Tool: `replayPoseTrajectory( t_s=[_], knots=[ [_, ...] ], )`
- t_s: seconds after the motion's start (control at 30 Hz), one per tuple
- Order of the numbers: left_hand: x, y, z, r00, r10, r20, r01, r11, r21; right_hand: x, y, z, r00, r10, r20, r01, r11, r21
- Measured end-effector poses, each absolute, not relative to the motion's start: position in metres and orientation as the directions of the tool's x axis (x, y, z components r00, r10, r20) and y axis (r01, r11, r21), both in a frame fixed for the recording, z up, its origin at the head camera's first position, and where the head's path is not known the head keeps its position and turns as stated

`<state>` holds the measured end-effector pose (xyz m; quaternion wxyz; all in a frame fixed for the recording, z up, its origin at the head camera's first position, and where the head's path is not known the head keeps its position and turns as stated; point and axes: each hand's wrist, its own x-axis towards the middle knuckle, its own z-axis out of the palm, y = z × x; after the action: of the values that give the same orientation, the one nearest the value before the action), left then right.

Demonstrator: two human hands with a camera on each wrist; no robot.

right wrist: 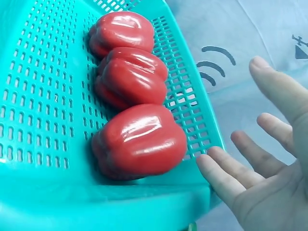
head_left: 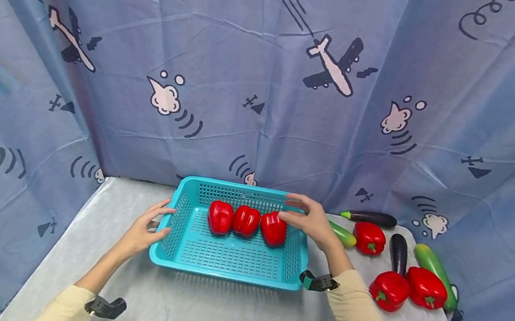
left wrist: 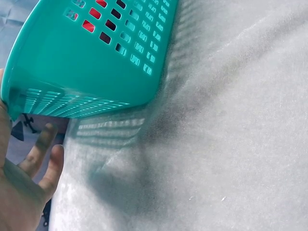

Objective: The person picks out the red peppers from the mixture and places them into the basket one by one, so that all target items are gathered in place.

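Observation:
Three red bell peppers (head_left: 246,221) sit in a row inside a turquoise plastic basket (head_left: 228,275), nearer its back wall; the right wrist view shows the closest bell pepper (right wrist: 142,139) large. At the basket's left end is my left hand (head_left: 141,229), fingers spread beside the rim. In the left wrist view two of its fingers (left wrist: 52,168) extend clear below the basket; the rest are mostly out of frame. My right hand (head_left: 310,223) hovers over the back right corner with its fingers apart and nothing held, the right-hand pepper just below and left of it.
Right of the basket on the white-covered table (head_left: 211,317) lie more red bell peppers (head_left: 390,290), a dark eggplant (head_left: 397,254), another eggplant (head_left: 373,218) at the back, a green cucumber-like vegetable (head_left: 435,268) and a second one (head_left: 342,234). A blue patterned curtain (head_left: 228,93) closes off the back and sides.

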<state>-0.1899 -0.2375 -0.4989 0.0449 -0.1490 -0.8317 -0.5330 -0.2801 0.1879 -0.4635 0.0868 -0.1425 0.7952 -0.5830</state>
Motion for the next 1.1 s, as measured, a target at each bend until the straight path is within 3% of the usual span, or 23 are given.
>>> replayPoseTrajectory(
  t_s=[0.3, 0.57, 0.73, 1.1],
  knots=[
    [-0.191, -0.239, -0.501, -0.951, 0.199, 0.235, 0.297, 0.385, 0.874, -0.272, 0.207, -0.461, -0.941, -0.328, 0.08, -0.151, 0.197, -0.969],
    [-0.196, -0.242, -0.511, -0.946, 0.209, 0.248, 0.312, 0.38, 0.871, -0.258, 0.223, -0.453, -0.957, -0.253, 0.142, -0.181, 0.135, -0.974],
    [-0.206, -0.252, -0.533, -0.94, 0.224, 0.258, 0.329, 0.388, 0.861, -0.25, 0.235, -0.454, -0.973, -0.182, 0.14, -0.157, 0.084, -0.984],
    [-0.206, -0.25, -0.531, -0.935, 0.236, 0.263, 0.343, 0.428, 0.836, -0.228, 0.268, -0.463, -0.99, -0.091, 0.11, -0.116, 0.07, -0.991]
  ],
)
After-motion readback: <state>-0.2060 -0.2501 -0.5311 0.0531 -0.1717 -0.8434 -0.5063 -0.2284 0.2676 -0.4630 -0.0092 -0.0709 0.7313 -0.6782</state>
